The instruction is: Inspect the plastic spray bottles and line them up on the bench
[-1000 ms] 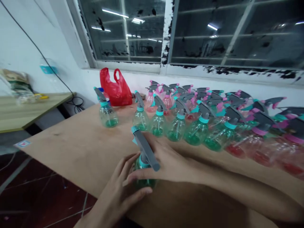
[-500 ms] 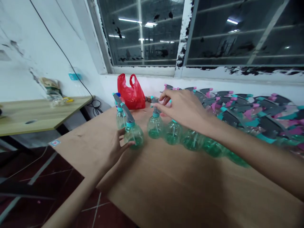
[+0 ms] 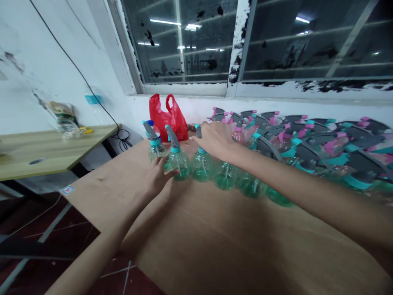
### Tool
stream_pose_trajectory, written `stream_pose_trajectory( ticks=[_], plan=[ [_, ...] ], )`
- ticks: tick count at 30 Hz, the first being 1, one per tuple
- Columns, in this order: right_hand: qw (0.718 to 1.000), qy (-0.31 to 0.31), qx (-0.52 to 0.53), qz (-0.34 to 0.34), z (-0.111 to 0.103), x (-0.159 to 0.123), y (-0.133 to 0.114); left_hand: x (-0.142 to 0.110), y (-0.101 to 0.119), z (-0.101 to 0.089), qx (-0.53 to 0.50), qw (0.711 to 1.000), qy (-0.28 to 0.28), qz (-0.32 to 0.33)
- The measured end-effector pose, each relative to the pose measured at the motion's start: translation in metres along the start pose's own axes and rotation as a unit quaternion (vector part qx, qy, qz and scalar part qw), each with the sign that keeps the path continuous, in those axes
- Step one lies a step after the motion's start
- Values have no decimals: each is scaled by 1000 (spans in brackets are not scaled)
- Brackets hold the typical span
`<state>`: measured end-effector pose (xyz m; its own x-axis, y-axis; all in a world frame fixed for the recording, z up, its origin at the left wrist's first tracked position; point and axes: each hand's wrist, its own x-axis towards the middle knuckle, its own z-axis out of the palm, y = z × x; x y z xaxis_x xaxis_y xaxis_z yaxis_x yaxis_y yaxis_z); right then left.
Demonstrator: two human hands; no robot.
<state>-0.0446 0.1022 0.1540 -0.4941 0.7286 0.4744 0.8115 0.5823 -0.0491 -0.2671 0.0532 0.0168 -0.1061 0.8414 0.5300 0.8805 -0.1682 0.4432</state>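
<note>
The left hand (image 3: 158, 176) is resting against the lower side of a round, clear green-tinted plastic spray bottle (image 3: 178, 166), which stands upright near the front edge of the row on the brown wooden bench (image 3: 215, 246). Its grip is half curled and the fingers touch the bottle, but I cannot tell if they really hold it. The right hand (image 3: 215, 139) is spread above the next similar bottle (image 3: 201, 168), close to its narrow grey trigger head (image 3: 198, 131); this grip is also not clearly closed, and the hand hides part of the head. The long axis of each bottle stands almost vertical, and the grey trigger head (image 3: 172, 137) on the left-hand bottle leans up and back toward the dirty window (image 3: 181, 41). In my judgement these bottles are light and stiff only a little, with thin, smooth walls that may slip, and the round body can tip easily. The safest place to take hold seems to be the belly or the neck under the teal plastic collar (image 3: 175, 150), not the thin head. Behind them lie many pink-and-grey spray bottles (image 3: 307, 141), and a red plastic bag (image 3: 168, 119) stands by the wall.
</note>
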Motion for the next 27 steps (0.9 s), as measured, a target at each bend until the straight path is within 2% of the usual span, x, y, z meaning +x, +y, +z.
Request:
stream_pose_trajectory(
  ticks=[7, 14, 18, 22, 25, 27],
  plan=[
    [1000, 23, -10, -8, 12, 2, -1, 10, -9, 3, 0, 1000, -4, -2],
    [999, 27, -8, -37, 9, -1, -4, 2, 7, -4, 1, 1000, 10, -15],
    [998, 24, -7, -61, 4, -9, -6, -15, 28, -15, 9, 999, 43, -16],
    [996, 18, -3, -85, -5, -24, -10, -39, 59, -26, 0, 999, 50, 4],
    [994, 14, 3, -109, -16, -43, -12, -60, 86, -25, -27, 999, 17, 32],
    [993, 14, 6, -121, -24, -60, -13, -73, 102, -19, -95, 994, -42, 45]
  ],
)
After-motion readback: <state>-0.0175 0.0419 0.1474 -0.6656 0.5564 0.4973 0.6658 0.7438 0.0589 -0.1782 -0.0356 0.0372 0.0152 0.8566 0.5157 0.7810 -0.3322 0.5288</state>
